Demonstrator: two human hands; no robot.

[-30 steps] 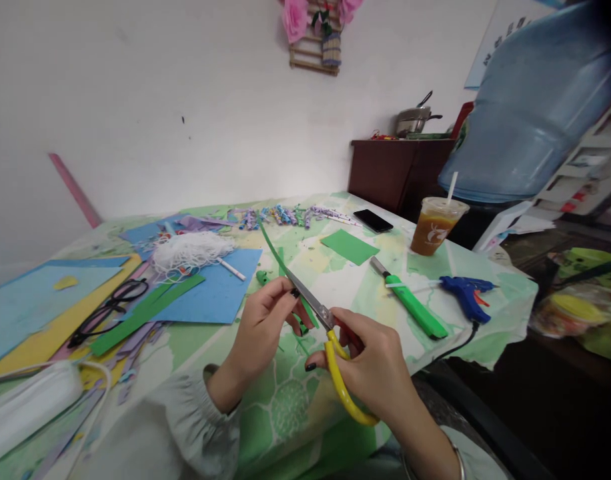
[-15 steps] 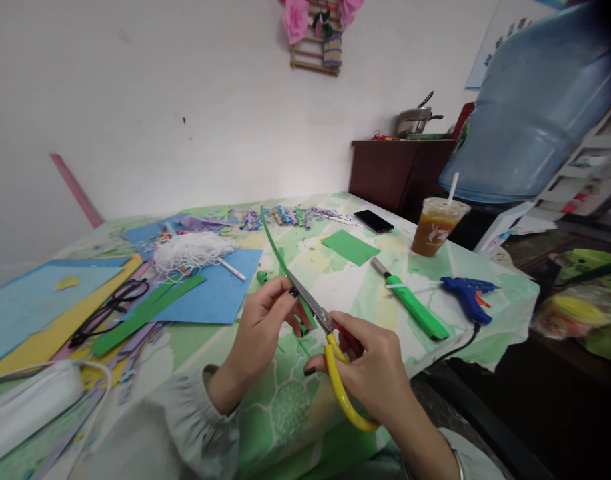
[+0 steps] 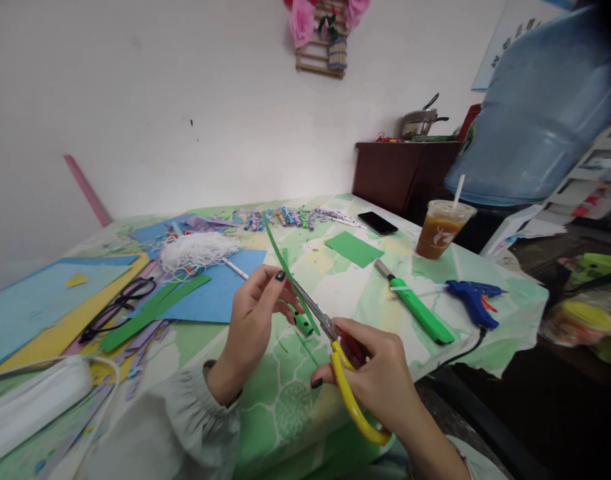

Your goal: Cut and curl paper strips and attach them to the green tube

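Observation:
My right hand (image 3: pixel 380 367) is closed around the handles of yellow-handled scissors (image 3: pixel 353 400). Their blades point up and left, toward my left hand, and look nearly together. Between thumb and fingers, my left hand (image 3: pixel 258 317) pinches a long, thin green paper strip (image 3: pixel 274 247). One end of it curves up and away; the rest runs down along the blades. Just beyond my left fingertips is a small green paper roll with dark spots (image 3: pixel 303 325). A fine green sliver (image 3: pixel 305 348) lies below the blades on the patterned cloth.
Green strips (image 3: pixel 155 313), glasses (image 3: pixel 118 307), white string (image 3: pixel 200 252) and coloured sheets lie left. Curled paper pieces (image 3: pixel 285 217) line the back. Rightward are a green card (image 3: pixel 354 249), phone (image 3: pixel 378 223), green lighter (image 3: pixel 420 310), blue glue gun (image 3: pixel 473 300) and iced drink (image 3: pixel 443 230).
My left thumb has lifted a little along the strip, and the scissors have shifted slightly down and right. The whole view has moved slightly.

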